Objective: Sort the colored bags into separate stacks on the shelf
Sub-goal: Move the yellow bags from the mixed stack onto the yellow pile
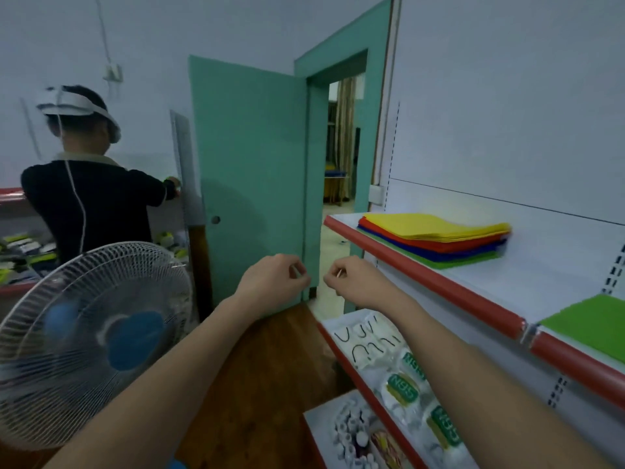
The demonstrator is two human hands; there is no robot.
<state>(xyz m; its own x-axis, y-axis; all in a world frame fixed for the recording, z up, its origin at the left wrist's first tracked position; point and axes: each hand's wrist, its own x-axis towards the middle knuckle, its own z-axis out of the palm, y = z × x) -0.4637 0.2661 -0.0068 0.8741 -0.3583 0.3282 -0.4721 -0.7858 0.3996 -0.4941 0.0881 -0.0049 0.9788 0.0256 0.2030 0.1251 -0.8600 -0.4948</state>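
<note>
Both hands are hovering in front of the shelf, out past its left end, with nothing from the stacks in them. The left hand (274, 282) is curling loosely, its fingers (297, 270) drawn together at the tips; whether they are pinching anything is hard to tell. The right hand (355, 282) is sitting just beside it, fingers bent inward and closed on a thin pale sliver (340, 273) too small to identify. The two hands are near each other but not touching.

On the white shelf (490, 282), toward its left end and back from the red front edge (433, 282), a mixed stack of bags (436, 236) is lying flat: yellow on top, then red, blue and green at the bottom. Farther right along the same shelf, close to the front edge and well apart from the mixed stack, a green bag (595, 323) is lying by itself, partly cut off by the frame.

The lower shelf (326, 328) is carrying packaged goods (406, 390) with green labels. A white standing fan (91, 343) is filling the lower left. Beyond it another person (94, 198) is standing with their back turned, beside an open green door (253, 184).
</note>
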